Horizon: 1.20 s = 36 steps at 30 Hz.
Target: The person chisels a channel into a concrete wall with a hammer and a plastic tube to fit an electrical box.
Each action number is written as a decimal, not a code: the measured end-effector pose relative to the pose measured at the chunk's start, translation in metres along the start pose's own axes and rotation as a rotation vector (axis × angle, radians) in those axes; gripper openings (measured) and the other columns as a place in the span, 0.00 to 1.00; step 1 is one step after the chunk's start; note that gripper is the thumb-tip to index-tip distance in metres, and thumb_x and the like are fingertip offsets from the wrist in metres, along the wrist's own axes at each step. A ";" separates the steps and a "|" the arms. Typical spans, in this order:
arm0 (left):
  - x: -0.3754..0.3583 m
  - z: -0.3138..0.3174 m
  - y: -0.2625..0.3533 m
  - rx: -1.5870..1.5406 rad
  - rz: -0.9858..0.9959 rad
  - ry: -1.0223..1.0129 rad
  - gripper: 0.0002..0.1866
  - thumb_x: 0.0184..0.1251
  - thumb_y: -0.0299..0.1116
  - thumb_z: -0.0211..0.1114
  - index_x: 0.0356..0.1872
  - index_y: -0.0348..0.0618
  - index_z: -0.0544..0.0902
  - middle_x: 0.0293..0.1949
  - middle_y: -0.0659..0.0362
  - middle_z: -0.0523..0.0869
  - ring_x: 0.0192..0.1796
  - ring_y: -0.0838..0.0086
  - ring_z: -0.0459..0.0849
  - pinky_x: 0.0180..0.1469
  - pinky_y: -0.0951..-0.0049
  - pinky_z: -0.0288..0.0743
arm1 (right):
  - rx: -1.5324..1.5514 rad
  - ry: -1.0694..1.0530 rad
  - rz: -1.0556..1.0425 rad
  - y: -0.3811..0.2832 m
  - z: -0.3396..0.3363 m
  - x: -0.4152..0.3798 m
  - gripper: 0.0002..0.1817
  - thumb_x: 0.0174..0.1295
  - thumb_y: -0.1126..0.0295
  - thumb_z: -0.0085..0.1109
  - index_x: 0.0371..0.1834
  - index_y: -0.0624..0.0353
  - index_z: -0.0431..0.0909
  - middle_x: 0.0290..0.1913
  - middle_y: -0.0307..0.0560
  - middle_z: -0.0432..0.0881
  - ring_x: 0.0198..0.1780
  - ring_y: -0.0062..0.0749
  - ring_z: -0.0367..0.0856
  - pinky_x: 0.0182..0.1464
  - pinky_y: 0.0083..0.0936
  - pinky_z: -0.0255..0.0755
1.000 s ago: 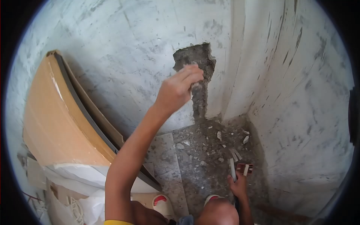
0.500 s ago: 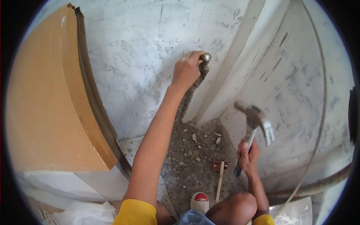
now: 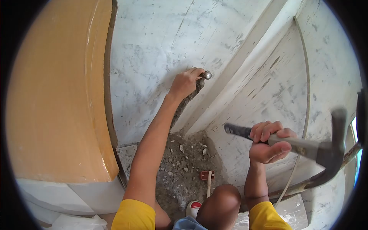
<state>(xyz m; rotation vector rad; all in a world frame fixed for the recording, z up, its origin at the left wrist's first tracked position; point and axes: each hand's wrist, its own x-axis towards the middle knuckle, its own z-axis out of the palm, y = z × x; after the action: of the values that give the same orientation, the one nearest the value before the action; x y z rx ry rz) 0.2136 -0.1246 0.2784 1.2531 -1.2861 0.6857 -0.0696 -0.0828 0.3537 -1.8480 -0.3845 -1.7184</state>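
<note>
My left hand point(image 3: 183, 85) is closed around a chisel point(image 3: 207, 75), whose round metal end sticks out past the fingers. Most of the tool is hidden by the hand. It is held at the top of a rough groove point(image 3: 186, 105) chipped into the white wall point(image 3: 153, 42). On the right, my right hand point(image 3: 270, 142) grips a claw hammer point(image 3: 306, 146) by its handle. The hammer lies nearly level, its head out to the right, well apart from the chisel.
Rubble point(image 3: 180, 165) covers the floor in the corner. A reddish-brown piece point(image 3: 207, 175) with a pale stick point(image 3: 209, 188) lies there. A large brown cardboard panel point(image 3: 61, 96) stands at left. A thin cable point(image 3: 308, 76) and a thick pipe point(image 3: 303, 187) run along the right wall.
My right hand has swung the hammer up and to the right, turning its head outward. The left hand still holds the chisel at the groove. The view has shifted.
</note>
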 end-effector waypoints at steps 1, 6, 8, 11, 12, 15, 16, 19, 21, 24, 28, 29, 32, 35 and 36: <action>-0.001 -0.001 -0.002 0.004 -0.004 -0.008 0.14 0.61 0.19 0.64 0.47 0.45 0.80 0.41 0.54 0.87 0.41 0.53 0.86 0.40 0.57 0.81 | 0.080 0.000 -0.067 0.011 0.002 -0.003 0.26 0.73 0.40 0.47 0.46 0.54 0.66 0.22 0.43 0.70 0.16 0.28 0.65 0.18 0.25 0.63; -0.009 0.011 0.007 0.007 0.063 0.020 0.13 0.61 0.21 0.64 0.47 0.46 0.81 0.41 0.55 0.88 0.42 0.55 0.87 0.41 0.59 0.81 | -0.804 -0.616 0.482 0.107 -0.021 -0.047 0.19 0.78 0.52 0.43 0.43 0.58 0.70 0.23 0.42 0.76 0.19 0.31 0.73 0.21 0.25 0.64; 0.001 0.008 -0.001 0.050 0.038 0.050 0.11 0.62 0.22 0.64 0.46 0.46 0.82 0.41 0.55 0.88 0.41 0.56 0.87 0.40 0.61 0.82 | -0.640 -0.394 0.518 0.084 -0.027 -0.046 0.19 0.78 0.53 0.44 0.39 0.58 0.71 0.21 0.39 0.73 0.18 0.28 0.70 0.21 0.22 0.64; 0.001 0.000 0.003 0.017 0.000 0.015 0.10 0.63 0.23 0.64 0.45 0.45 0.82 0.41 0.55 0.88 0.41 0.55 0.87 0.40 0.60 0.82 | -0.079 -0.145 0.328 0.036 -0.023 -0.030 0.20 0.78 0.51 0.44 0.35 0.57 0.68 0.20 0.38 0.69 0.17 0.25 0.67 0.19 0.21 0.62; 0.000 0.000 0.001 0.025 -0.009 -0.001 0.10 0.63 0.23 0.64 0.45 0.45 0.82 0.41 0.55 0.88 0.41 0.55 0.87 0.40 0.60 0.82 | 0.039 -0.143 0.162 0.022 -0.022 -0.018 0.21 0.77 0.50 0.44 0.34 0.56 0.67 0.20 0.38 0.69 0.17 0.24 0.66 0.18 0.21 0.62; 0.000 0.005 -0.002 0.016 0.003 0.020 0.10 0.63 0.23 0.64 0.45 0.44 0.83 0.40 0.53 0.88 0.41 0.55 0.87 0.40 0.58 0.82 | -0.289 -0.252 -0.150 0.049 -0.024 -0.022 0.22 0.77 0.50 0.44 0.33 0.59 0.67 0.18 0.42 0.67 0.15 0.30 0.64 0.18 0.26 0.62; 0.002 0.005 -0.001 0.023 -0.002 0.022 0.10 0.62 0.24 0.64 0.45 0.44 0.84 0.40 0.53 0.89 0.41 0.55 0.88 0.40 0.58 0.82 | -0.413 -0.338 -0.196 0.071 -0.041 -0.035 0.22 0.77 0.51 0.44 0.34 0.59 0.68 0.18 0.43 0.67 0.14 0.32 0.64 0.18 0.27 0.63; -0.018 0.049 -0.015 0.156 -0.179 -0.227 0.11 0.65 0.32 0.60 0.43 0.41 0.85 0.37 0.51 0.88 0.37 0.54 0.87 0.41 0.62 0.81 | -1.073 -0.772 0.737 0.130 -0.076 -0.079 0.13 0.74 0.63 0.48 0.47 0.62 0.74 0.46 0.60 0.81 0.44 0.55 0.77 0.50 0.48 0.72; -0.029 0.085 -0.034 -0.014 0.016 0.100 0.08 0.61 0.35 0.62 0.36 0.43 0.83 0.28 0.54 0.85 0.31 0.55 0.84 0.39 0.54 0.75 | -0.795 -0.604 0.701 0.121 -0.086 -0.084 0.13 0.73 0.63 0.49 0.47 0.63 0.75 0.45 0.60 0.81 0.44 0.54 0.77 0.50 0.48 0.72; -0.020 0.032 0.033 0.181 -0.193 -0.365 0.11 0.52 0.40 0.71 0.33 0.47 0.86 0.24 0.49 0.83 0.31 0.54 0.84 0.39 0.53 0.73 | -0.633 -0.506 0.802 0.103 -0.098 -0.114 0.14 0.72 0.63 0.51 0.47 0.63 0.76 0.44 0.59 0.81 0.42 0.52 0.78 0.49 0.47 0.72; -0.045 0.027 0.058 0.157 -0.177 -0.653 0.13 0.56 0.43 0.69 0.36 0.46 0.88 0.28 0.49 0.87 0.38 0.54 0.87 0.43 0.57 0.76 | -0.634 -0.587 1.006 0.083 -0.096 -0.191 0.14 0.71 0.63 0.53 0.46 0.64 0.77 0.41 0.58 0.82 0.41 0.50 0.79 0.48 0.45 0.73; -0.051 0.026 0.059 0.167 -0.133 -0.749 0.14 0.57 0.44 0.68 0.37 0.46 0.88 0.29 0.50 0.87 0.41 0.55 0.87 0.45 0.57 0.76 | -0.612 -0.620 1.050 0.084 -0.095 -0.210 0.14 0.71 0.63 0.53 0.46 0.64 0.77 0.41 0.58 0.82 0.40 0.49 0.79 0.48 0.45 0.73; -0.066 0.029 0.050 0.269 -0.066 -0.732 0.15 0.56 0.44 0.69 0.41 0.48 0.86 0.30 0.53 0.87 0.39 0.56 0.87 0.43 0.58 0.77 | -0.541 -0.695 1.123 0.096 -0.089 -0.248 0.15 0.70 0.63 0.55 0.46 0.65 0.78 0.39 0.58 0.83 0.39 0.48 0.80 0.47 0.44 0.74; -0.076 0.039 0.038 0.249 -0.063 -0.687 0.13 0.57 0.39 0.67 0.42 0.49 0.82 0.29 0.53 0.85 0.34 0.57 0.86 0.35 0.54 0.77 | -0.509 -0.687 1.181 0.111 -0.110 -0.269 0.15 0.69 0.63 0.56 0.45 0.66 0.79 0.37 0.57 0.83 0.38 0.46 0.81 0.46 0.43 0.74; -0.074 0.033 0.044 0.192 -0.079 -0.691 0.14 0.57 0.38 0.67 0.45 0.50 0.82 0.27 0.51 0.83 0.32 0.56 0.85 0.34 0.52 0.75 | -0.531 -0.669 1.213 0.107 -0.123 -0.277 0.15 0.68 0.63 0.57 0.45 0.66 0.80 0.37 0.57 0.83 0.38 0.45 0.81 0.46 0.43 0.74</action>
<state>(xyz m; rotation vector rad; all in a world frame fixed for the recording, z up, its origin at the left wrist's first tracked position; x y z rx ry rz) 0.1453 -0.1254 0.2156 1.7793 -1.7385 0.3224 -0.1433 -0.1917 0.0608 -2.2108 0.8872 -0.3570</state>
